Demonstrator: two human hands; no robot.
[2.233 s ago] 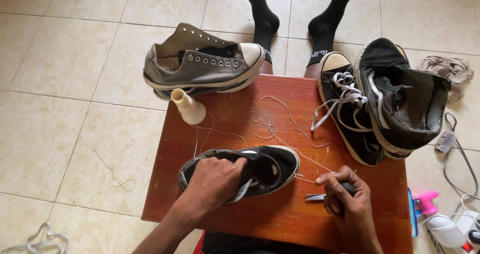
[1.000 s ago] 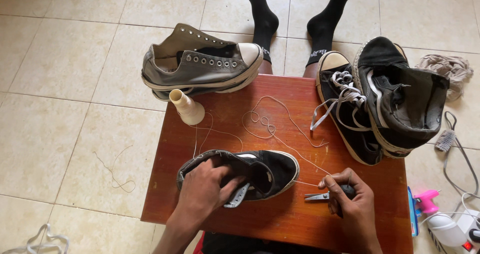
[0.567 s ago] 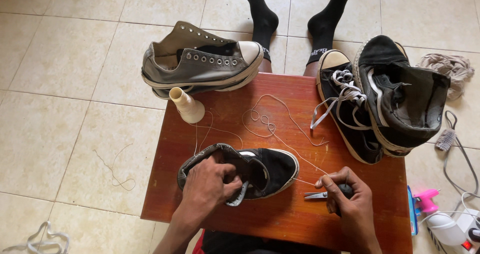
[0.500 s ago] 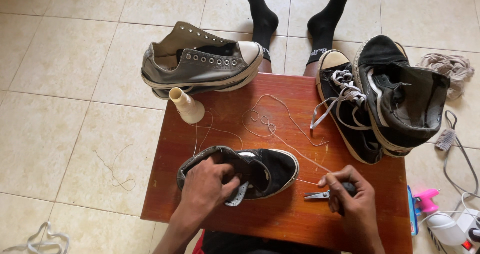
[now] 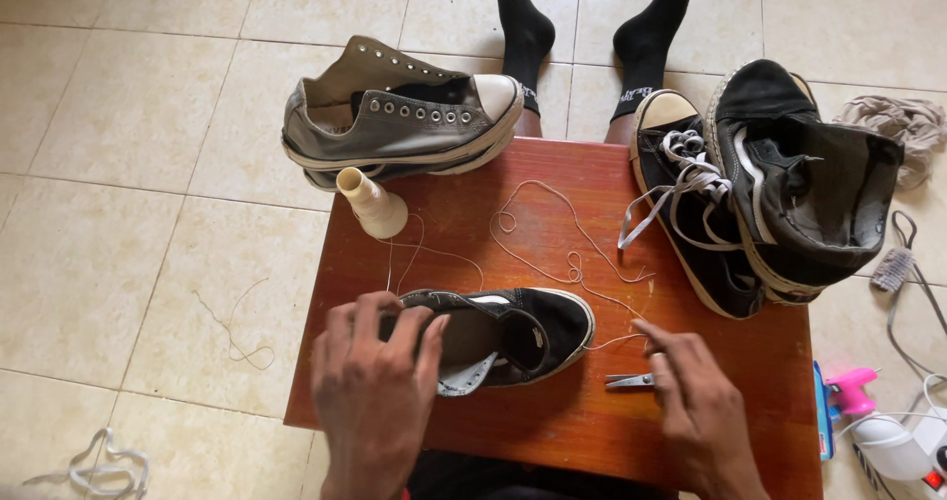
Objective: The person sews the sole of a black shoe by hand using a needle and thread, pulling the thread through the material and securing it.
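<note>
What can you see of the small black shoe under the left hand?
The small black shoe is a low-top sneaker with a canvas-looking upper and a white sole edge. It lies on the reddish-brown wooden table, near the front edge, toe pointing right, opening facing up. It looks unlaced, and a pale eyelet flap folds out at the front. The left hand covers its heel end, fingers over the collar. Pale thread runs past its toe toward the right hand, which does not touch it.

Left hand palm down, fingers spread and curled forward, right hand palm down, fingertips pinched together, both forearms entering from bottom edge
</note>
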